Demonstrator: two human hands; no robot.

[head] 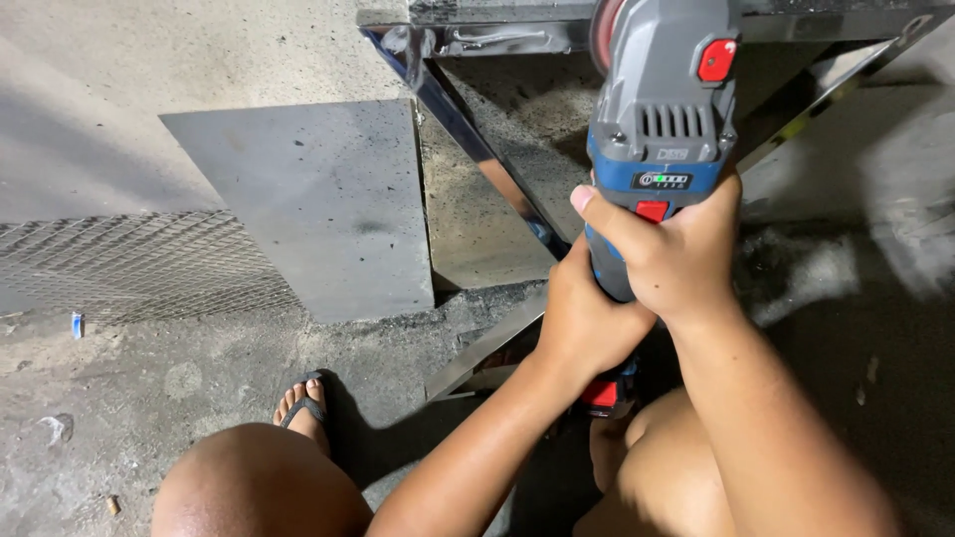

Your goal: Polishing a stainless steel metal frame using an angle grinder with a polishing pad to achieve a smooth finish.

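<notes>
Both my hands grip a cordless angle grinder (665,109), grey and blue with red buttons. My right hand (676,254) wraps the body just below the blue band, thumb across the front. My left hand (585,323) holds the handle lower down, above the red battery end (601,395). The grinder's head and disc (604,30) point away from me, over the top bar of a shiny metal frame (468,134) lying on the concrete floor. Whether the disc touches the metal I cannot tell.
A flat grey metal sheet (318,204) lies left of the frame. Wire mesh (129,264) lies at the far left. I squat, my left knee (254,487) and sandalled foot (301,403) at the bottom. Dust covers the floor at right (836,268).
</notes>
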